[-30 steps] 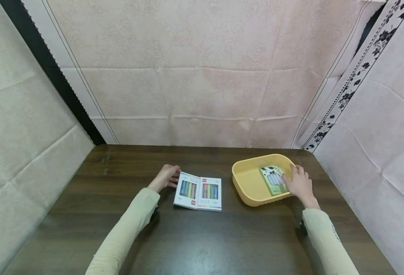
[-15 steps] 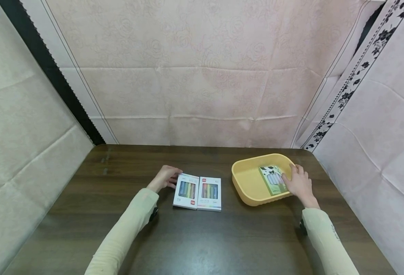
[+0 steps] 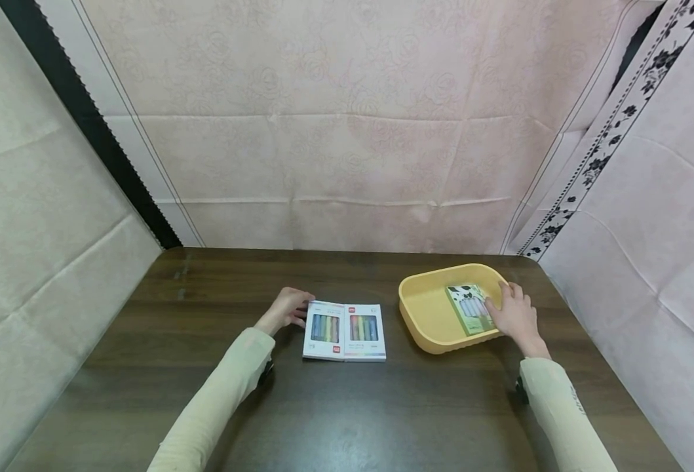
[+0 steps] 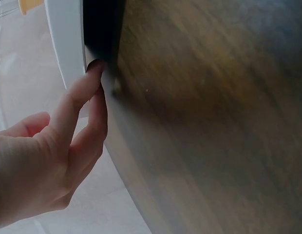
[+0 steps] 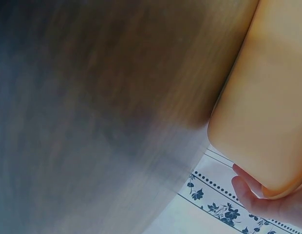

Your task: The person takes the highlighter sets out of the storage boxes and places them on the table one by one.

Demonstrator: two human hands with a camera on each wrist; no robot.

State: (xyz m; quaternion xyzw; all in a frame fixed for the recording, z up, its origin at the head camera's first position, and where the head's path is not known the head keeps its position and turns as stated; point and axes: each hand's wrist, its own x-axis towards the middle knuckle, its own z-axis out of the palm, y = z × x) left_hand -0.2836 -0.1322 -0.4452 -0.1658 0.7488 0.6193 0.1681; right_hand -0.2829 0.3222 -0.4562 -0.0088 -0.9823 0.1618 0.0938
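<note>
Two thin white boxes lie side by side on the table, each with a window showing a row of coloured sticks: a left white box [image 3: 326, 330] and a right white box [image 3: 365, 333]. My left hand [image 3: 288, 309] is at the left box's upper left corner; in the left wrist view its fingertips [image 4: 96, 68] press against the box's side edge [image 4: 68, 44]. My right hand [image 3: 515, 314] grips the right rim of a yellow tray [image 3: 426, 314]. Inside the tray, next to that hand, lies a green box [image 3: 469, 309] picturing pale sticks.
The dark wooden table [image 3: 335, 413] has its far edge just behind the tray. Pale patterned cloth [image 3: 335, 164] hangs beyond it, with more cloth on both sides. A black strip [image 3: 93, 131] runs down the left cloth.
The two white boxes have shifted slightly right and turned straighter, with my left hand moving a little nearer at their left side. The tray, green box and right hand have not moved.
</note>
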